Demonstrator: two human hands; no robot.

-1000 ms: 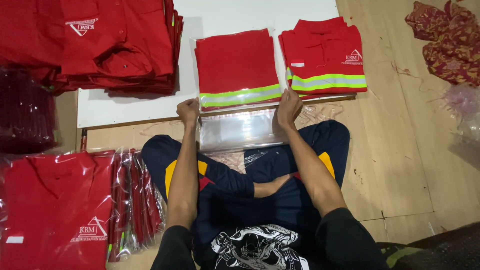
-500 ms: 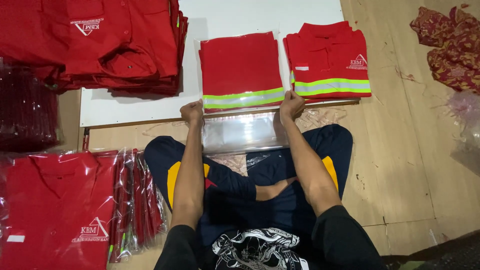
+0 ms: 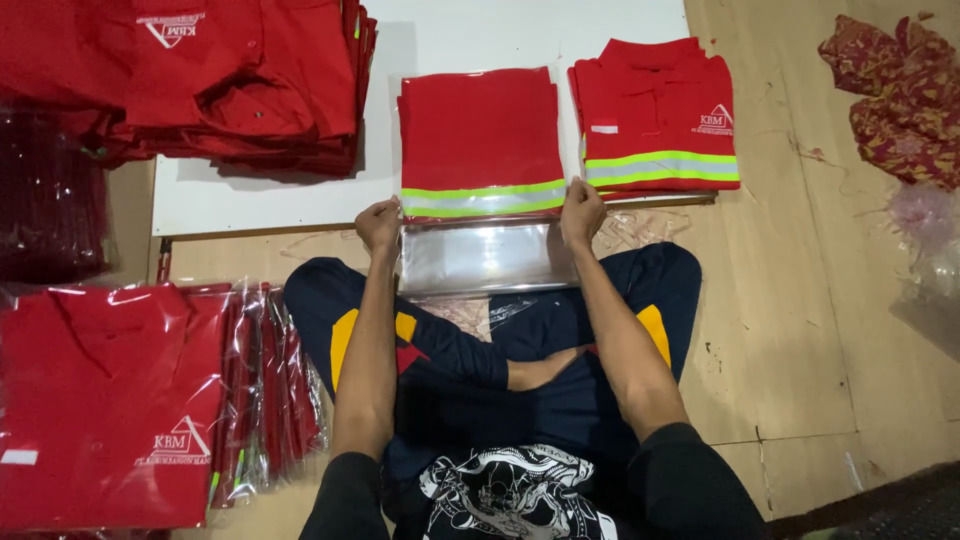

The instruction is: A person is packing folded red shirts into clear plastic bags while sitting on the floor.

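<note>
A folded red shirt (image 3: 480,130) with a yellow and grey reflective stripe lies on a white board (image 3: 260,200) in front of me. It sits partly inside a clear plastic bag (image 3: 485,255) whose open end reaches towards my lap. My left hand (image 3: 379,224) grips the bag's left edge at the shirt's lower corner. My right hand (image 3: 581,209) grips the bag's right edge at the other corner. I sit cross-legged on the floor.
A second folded red shirt (image 3: 655,115) lies to the right on the board. A pile of unbagged red shirts (image 3: 190,80) fills the far left. Bagged red shirts (image 3: 130,400) are stacked at my left. A patterned red cloth (image 3: 900,95) lies far right.
Both hands keep hold of the bag at the shirt's lower corners. The view has shifted slightly; the shirt and bag look almost the same.
</note>
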